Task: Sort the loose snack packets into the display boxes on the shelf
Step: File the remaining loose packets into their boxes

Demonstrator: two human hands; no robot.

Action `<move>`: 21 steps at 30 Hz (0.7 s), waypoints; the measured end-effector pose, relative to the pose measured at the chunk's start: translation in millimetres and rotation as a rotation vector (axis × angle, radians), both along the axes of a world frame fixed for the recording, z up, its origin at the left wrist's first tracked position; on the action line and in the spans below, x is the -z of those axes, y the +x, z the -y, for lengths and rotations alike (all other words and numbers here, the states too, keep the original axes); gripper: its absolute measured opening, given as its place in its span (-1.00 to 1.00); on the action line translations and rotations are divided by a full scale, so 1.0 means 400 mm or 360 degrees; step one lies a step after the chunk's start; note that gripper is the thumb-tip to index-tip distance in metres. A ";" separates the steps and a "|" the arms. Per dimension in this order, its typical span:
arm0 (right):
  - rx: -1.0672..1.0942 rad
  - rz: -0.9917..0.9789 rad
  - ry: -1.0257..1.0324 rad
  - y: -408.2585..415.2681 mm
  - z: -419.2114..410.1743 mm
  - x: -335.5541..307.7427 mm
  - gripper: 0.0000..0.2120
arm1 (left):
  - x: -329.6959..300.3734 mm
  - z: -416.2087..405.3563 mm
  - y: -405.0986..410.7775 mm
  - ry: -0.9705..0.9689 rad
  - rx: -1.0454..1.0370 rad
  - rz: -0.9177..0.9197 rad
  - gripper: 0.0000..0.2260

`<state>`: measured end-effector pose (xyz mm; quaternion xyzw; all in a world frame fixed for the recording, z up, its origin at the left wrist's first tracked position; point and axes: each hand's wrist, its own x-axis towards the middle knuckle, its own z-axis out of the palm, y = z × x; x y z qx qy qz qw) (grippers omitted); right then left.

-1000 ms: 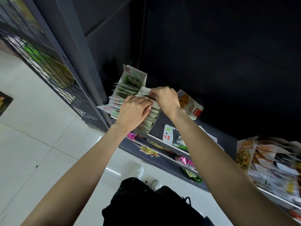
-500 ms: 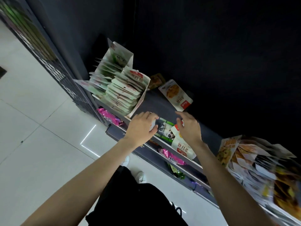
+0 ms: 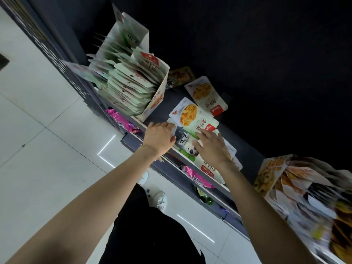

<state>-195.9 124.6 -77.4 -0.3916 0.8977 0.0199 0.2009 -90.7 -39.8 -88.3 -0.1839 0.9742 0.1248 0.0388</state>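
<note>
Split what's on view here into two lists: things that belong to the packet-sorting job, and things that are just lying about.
Part of the job:
- left hand, right hand
- loose packets on the shelf: grey-and-white packet, two yellow-noodle packets, dark packet
- green-packet display box
- display box at right

Just lying about:
- pink bags on the lower shelf
- white floor tiles

White shoes (image 3: 161,200) on pale tiled floor (image 3: 38,149).
</note>
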 end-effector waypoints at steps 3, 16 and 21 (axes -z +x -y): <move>0.0124 -0.0204 -0.0319 -0.013 0.005 -0.011 -0.64 | 0.004 0.003 0.001 -0.0039 0.0010 0.0004 -0.64; 0.0684 -0.0201 -0.0408 -0.091 0.112 -0.019 -0.50 | -0.003 0.012 -0.004 -0.0104 0.0142 0.0016 -0.75; 0.0385 -0.0552 -0.1000 -0.015 0.079 -0.166 -0.86 | -0.115 0.002 0.008 -0.0030 0.0115 -0.0804 -0.81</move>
